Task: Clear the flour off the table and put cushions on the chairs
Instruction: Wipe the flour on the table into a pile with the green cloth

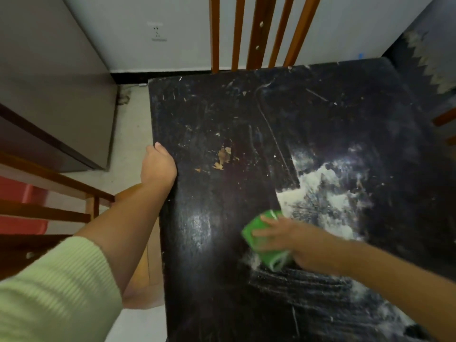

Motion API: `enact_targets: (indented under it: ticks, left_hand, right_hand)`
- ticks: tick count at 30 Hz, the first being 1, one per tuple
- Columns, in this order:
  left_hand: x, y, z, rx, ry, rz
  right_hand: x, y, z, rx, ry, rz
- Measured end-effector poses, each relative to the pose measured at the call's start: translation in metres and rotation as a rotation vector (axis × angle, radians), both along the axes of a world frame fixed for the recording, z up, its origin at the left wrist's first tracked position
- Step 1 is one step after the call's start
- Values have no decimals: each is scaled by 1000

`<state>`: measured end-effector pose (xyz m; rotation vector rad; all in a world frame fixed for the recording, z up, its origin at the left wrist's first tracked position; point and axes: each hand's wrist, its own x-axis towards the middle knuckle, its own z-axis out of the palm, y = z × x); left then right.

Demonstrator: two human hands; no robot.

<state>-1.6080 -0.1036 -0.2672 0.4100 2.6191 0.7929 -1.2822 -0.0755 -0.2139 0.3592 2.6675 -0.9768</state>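
The room is small and pale-walled, with a socket on the far wall above a black skirting strip; a grey cabinet stands at my left on a light, speckled floor. The worktop before me is black and glossy, scratched all over, with a chipped patch near its middle where bare wood shows; a light glares off its near half. The flour lies on the right half of the worktop as a thick white smear, thinning into streaks that run towards the near right edge. A wooden chair back rises behind the far edge of the worktop; another chair stands at my left, its slats dark brown, with something red behind them. My left hand rests on the worktop's left edge, thumb on top, the fingers hidden over the side, so I cannot tell how they lie; its sleeve is pale green and ribbed. My right hand presses a green cloth flat on the worktop, fingers spread straight over it, just beside the near end of the flour.
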Motion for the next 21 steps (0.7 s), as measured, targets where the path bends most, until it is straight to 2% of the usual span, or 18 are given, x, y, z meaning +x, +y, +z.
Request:
enact_targets:
  ticks: [2,4,7,9,11,14,17,21]
  left_hand:
    - [4,-2,3,-11,87,-13]
    - [13,-4,4,-66,281,-100]
    - [51,7,9,-11,440,-378]
    - [90,25,9,41,430,-553]
    - [127,36,5,45,382,-617]
    - [151,38,-11,-21,412,-631]
    - [149,40,-14,-33,417,-624]
    - [149,43,-8,-36,397,-625]
  right_hand:
    - [11,-3,17,-125,-110,25]
    - [-7,24,35,-180,-85,-75]
    - [-54,104,37,28,74,-349]
    - [-80,151,25,122,121,-554]
    - [-91,173,9,189,83,-632]
    - [-71,147,-10,210,57,-539]
    - [-21,77,-15,69,29,-474]
    - [43,-5,1,-53,-79,-175]
